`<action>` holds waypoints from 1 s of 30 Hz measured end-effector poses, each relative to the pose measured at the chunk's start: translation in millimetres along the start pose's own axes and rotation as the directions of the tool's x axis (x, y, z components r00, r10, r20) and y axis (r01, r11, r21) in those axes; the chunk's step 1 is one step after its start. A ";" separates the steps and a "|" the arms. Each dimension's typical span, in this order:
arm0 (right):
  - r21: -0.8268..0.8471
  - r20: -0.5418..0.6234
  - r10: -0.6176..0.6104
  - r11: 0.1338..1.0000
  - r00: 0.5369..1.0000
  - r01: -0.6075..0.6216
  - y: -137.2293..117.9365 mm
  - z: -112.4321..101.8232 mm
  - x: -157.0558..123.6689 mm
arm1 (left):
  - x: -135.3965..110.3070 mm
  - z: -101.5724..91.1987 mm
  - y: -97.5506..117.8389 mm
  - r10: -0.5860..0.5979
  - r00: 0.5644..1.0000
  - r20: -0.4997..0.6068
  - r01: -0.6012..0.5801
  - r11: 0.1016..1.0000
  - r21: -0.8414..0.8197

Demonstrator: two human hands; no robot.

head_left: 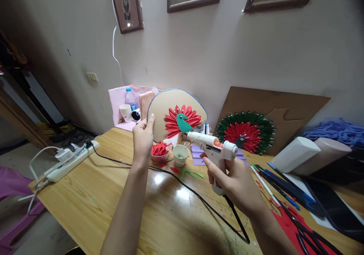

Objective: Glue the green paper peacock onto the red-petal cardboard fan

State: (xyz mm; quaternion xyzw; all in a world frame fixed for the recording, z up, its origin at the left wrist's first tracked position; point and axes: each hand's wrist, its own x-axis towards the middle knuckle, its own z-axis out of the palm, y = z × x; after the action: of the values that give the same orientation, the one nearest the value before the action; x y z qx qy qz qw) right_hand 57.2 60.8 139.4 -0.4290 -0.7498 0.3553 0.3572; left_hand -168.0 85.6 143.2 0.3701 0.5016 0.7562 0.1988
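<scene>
My left hand (143, 137) grips the left edge of a fan-shaped cardboard piece (160, 110) and holds it upright above the table. On the cardboard sits a red petal fan with a green bird shape (183, 123) in its middle. My right hand (233, 181) is wrapped round the handle of a white hot glue gun (213, 147). Its nozzle points left, at the lower right part of the cardboard below the green bird.
Under the cardboard stand a bowl of red petals (159, 151) and a small white cup (181, 154). A black cord (182, 184) crosses the wooden table (119, 202) to a power strip (72, 160). A finished green-and-red peacock fan (246, 131) leans on brown board; pens (284, 186) and scissors (309, 236) lie right.
</scene>
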 end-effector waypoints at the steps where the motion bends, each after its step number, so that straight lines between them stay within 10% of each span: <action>1: 0.008 0.008 0.000 1.000 1.000 0.000 -1.1 0.3 0.0 | -0.3 -0.1 -0.1 0.006 1.000 -0.002 -0.006 1.000 0.006; 30: 0.107 0.135 -0.093 0.991 0.986 0.079 -12.2 6.8 -5.2 | -5.1 3.8 3.7 0.051 0.999 0.000 -0.051 0.999 0.012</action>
State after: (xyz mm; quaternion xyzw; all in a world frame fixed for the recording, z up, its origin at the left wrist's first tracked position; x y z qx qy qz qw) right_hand 48.7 50.0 145.0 -0.3515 -0.7718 0.4062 0.3403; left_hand -161.5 83.0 145.5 0.3839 0.4968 0.7579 0.1771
